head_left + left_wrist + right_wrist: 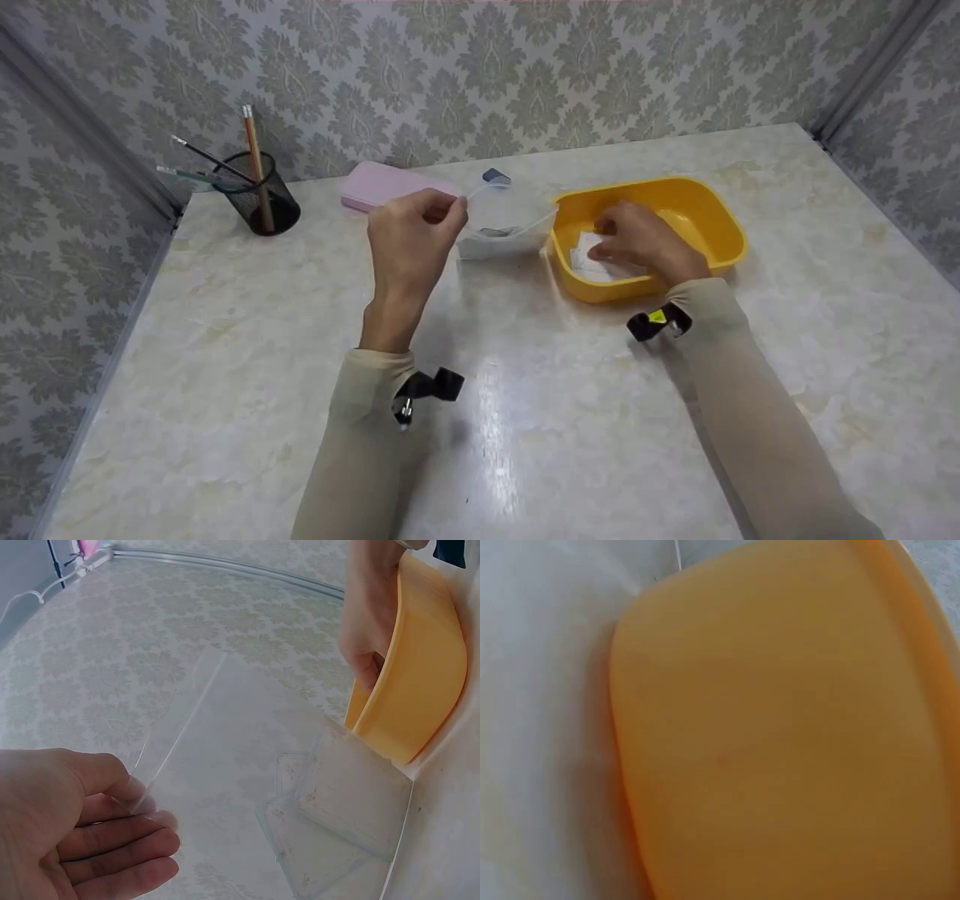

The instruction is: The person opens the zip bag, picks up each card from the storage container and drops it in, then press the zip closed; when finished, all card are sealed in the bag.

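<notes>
Beige slvs (757,397), blk wrist cams (421,385)

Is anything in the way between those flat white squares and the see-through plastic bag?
Yes: the left wall of the yellow plastic tub stands between the flat white squares inside it and the clear plastic bag.

From here I see a marbled tabletop (225,412) (glossy, streaked with white glare (493,442)) against grey damask wallpaper (495,82).

Yellow rounded-rect. plastic tub (705,229): smooth, semi-matt. Clear rect. plastic bag (217,742): thin, glossy. Black cyl. mesh cup (282,204): metal-look. Cream marbled tabletop (562,420): smooth, v. shiny.
</notes>
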A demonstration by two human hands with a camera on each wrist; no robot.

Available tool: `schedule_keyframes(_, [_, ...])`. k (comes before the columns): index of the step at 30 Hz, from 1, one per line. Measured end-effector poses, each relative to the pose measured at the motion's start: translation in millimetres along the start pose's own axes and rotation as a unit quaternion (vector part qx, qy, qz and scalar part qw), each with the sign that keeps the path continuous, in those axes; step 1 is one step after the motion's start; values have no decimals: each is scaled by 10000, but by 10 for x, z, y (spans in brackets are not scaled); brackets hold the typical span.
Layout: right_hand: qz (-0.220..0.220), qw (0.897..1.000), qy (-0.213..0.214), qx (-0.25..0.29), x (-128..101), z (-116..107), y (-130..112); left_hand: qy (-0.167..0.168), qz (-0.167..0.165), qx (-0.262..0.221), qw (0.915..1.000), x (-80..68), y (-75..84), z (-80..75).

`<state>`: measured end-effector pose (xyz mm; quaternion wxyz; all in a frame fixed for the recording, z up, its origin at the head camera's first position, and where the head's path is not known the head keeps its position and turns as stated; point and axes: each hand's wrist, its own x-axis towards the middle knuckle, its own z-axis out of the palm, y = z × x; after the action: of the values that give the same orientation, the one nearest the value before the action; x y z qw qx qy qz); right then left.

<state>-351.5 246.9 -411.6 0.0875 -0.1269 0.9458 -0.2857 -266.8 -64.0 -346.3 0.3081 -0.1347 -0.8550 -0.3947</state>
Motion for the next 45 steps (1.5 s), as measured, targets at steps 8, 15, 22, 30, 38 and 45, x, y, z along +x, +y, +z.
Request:
schedule_keyframes(8, [161,9998,-15,69,-10,-2,2,40,68,-20,10000,-1,-4,5])
schedule_keyframes(15, [279,9988,122,395,-26,-22,-34,91,34,-43,9999,-5,-18,0])
schedule_keyframes(22, [-113,9983,396,422,-92,-158,-115,110,70,-9,9999,-7,-24,-5])
schedule_keyframes(30, [-604,9951,566,532,-186,-277,-225,71,43,-31,10000,-22,-32,-9])
schedule_keyframes(38, [-937,9873,1157,551,-285,-341,-352,61,57,-60,9999,-12,-19,-4])
schedule_keyframes(45, [-1320,9704,1937,587,-385,-399,-421,82,63,-49,9999,1,-5,11])
